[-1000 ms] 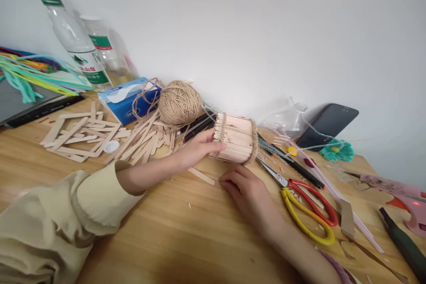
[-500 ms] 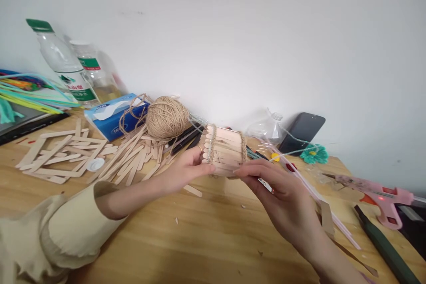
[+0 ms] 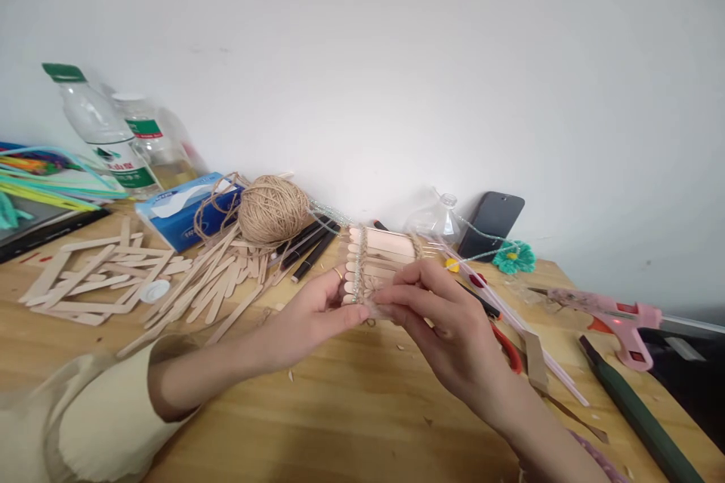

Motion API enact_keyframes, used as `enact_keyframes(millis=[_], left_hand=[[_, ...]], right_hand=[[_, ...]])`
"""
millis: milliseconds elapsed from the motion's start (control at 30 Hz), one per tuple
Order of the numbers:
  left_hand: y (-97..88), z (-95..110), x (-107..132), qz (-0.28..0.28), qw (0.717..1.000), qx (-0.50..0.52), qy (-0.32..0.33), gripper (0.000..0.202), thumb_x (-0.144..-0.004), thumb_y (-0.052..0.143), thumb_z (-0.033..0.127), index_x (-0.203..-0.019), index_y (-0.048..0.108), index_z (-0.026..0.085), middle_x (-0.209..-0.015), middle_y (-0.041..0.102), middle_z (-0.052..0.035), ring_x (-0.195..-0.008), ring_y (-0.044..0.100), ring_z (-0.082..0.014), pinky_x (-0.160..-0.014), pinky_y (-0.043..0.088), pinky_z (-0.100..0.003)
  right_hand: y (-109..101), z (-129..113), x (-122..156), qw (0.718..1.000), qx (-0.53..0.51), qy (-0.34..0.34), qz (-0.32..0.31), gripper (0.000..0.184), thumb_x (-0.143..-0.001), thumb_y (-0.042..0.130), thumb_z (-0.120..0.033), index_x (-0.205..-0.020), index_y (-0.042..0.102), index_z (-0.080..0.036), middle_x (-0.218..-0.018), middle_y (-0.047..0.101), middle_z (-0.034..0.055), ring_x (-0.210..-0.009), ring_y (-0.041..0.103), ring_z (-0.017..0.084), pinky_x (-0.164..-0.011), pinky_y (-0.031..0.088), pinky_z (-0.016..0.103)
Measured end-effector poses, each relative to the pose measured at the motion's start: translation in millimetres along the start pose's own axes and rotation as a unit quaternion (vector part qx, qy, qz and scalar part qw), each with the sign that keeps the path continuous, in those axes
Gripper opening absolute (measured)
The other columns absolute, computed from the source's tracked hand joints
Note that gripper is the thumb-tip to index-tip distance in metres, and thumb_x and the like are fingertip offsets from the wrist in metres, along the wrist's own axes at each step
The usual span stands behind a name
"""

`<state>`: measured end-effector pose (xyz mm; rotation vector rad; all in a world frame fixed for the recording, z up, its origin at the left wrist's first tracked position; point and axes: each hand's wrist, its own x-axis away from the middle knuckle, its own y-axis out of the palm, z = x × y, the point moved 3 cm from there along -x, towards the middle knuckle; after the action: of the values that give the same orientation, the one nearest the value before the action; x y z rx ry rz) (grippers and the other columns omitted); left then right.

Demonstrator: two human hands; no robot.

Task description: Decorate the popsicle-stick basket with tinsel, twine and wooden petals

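A small cylinder of popsicle sticks (image 3: 381,256), bound with twine at both ends, is lifted just above the wooden table (image 3: 340,423). My left hand (image 3: 309,317) grips its left end with thumb and fingers closed. My right hand (image 3: 447,328) wraps over its front and right side, fingers pinching near the twine band. A ball of jute twine (image 3: 273,208) sits behind, to the left, beside a heap of loose popsicle sticks (image 3: 215,283).
Two plastic bottles (image 3: 113,139), a blue tissue box (image 3: 184,210) and coloured strips lie at the far left. Black pens (image 3: 309,245), a phone (image 3: 492,223) against the wall, a teal flower (image 3: 513,258), red-handled scissors (image 3: 501,343), a pink glue gun (image 3: 615,317) and a dark green rod (image 3: 640,411) lie right.
The stick cylinder rose off the table and came closer. My right hand moved from the tabletop onto it and now covers its front; my left hand kept its grip.
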<state>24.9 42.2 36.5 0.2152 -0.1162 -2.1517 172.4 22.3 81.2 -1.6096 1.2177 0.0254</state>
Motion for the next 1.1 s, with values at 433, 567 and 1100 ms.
enact_keyframes(millis=[433, 567, 1100], left_hand=[[3.7, 5, 3, 0.017, 0.999, 0.025, 0.016, 0.031, -0.08, 0.059, 0.023, -0.11, 0.059, 0.021, -0.116, 0.065, -0.0049, -0.105, 0.059, -0.022, -0.09, 0.045, -0.03], [-6.3, 2, -1, 0.066, 0.997, -0.012, 0.03, 0.039, -0.079, 0.06, 0.024, -0.116, 0.053, 0.016, -0.122, 0.061, -0.0079, -0.11, 0.056, -0.0237, -0.093, 0.043, -0.031], [-18.7, -14, -6, 0.097, 0.994, -0.043, 0.013, 0.045, -0.077, 0.063, 0.03, -0.117, 0.052, 0.013, -0.118, 0.064, -0.0097, -0.107, 0.058, -0.0252, -0.095, 0.042, -0.037]], right_hand=[[-3, -3, 4, 0.995, 0.02, -0.003, 0.094, 0.014, -0.084, 0.053, -0.009, -0.089, 0.059, -0.02, -0.083, 0.055, 0.004, -0.077, 0.055, 0.015, -0.064, 0.046, 0.027], [-6, -2, 13, 0.997, 0.015, 0.036, 0.067, 0.018, -0.084, 0.044, -0.006, -0.09, 0.051, -0.021, -0.081, 0.058, 0.0019, -0.074, 0.055, 0.013, -0.065, 0.045, 0.026], [33, 27, 83, 0.948, -0.076, 0.17, -0.256, 0.013, -0.082, 0.053, -0.007, -0.079, 0.059, -0.018, -0.087, 0.057, 0.0034, -0.085, 0.054, 0.015, -0.076, 0.046, 0.028]])
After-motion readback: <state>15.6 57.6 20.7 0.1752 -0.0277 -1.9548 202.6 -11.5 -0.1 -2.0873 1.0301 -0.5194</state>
